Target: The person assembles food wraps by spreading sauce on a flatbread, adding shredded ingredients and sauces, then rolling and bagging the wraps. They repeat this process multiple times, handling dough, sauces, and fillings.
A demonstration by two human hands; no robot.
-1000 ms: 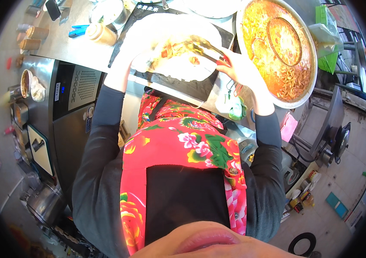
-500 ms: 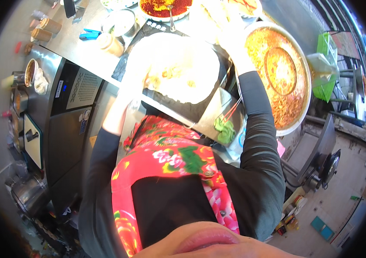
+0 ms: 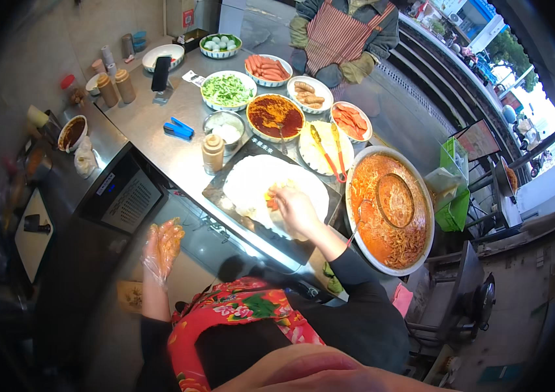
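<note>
A large pale, thin wrap [image 3: 245, 186] lies on a dark flat griddle [image 3: 215, 194], its near edge hanging unevenly. Over its middle is my right hand [image 3: 296, 208], fingers bunched on small yellow and orange pieces of food [image 3: 271, 198]; the exact kind is unclear. My left hand [image 3: 163, 245] is held off the counter at the left, in a clear plastic glove smeared orange, fingers extended and holding nothing. Right of the griddle are red-handled tongs [image 3: 330, 157] on a plate of pale flat sheets [image 3: 310, 157].
A large basin [image 3: 429, 228] of red saucy food stands at the right, with a ladle in it. Behind the griddle are bowls of red sauce [image 3: 276, 116], shredded greens [image 3: 227, 90] and sausages [image 3: 268, 69]. A squeeze bottle [image 3: 213, 154] stands left. Someone in a striped apron [image 3: 343, 36] stands opposite.
The view has tilted up and the glare has faded. My right hand has come from the tongs' plate onto the wrap. My left hand has drawn away from the griddle's left side.
</note>
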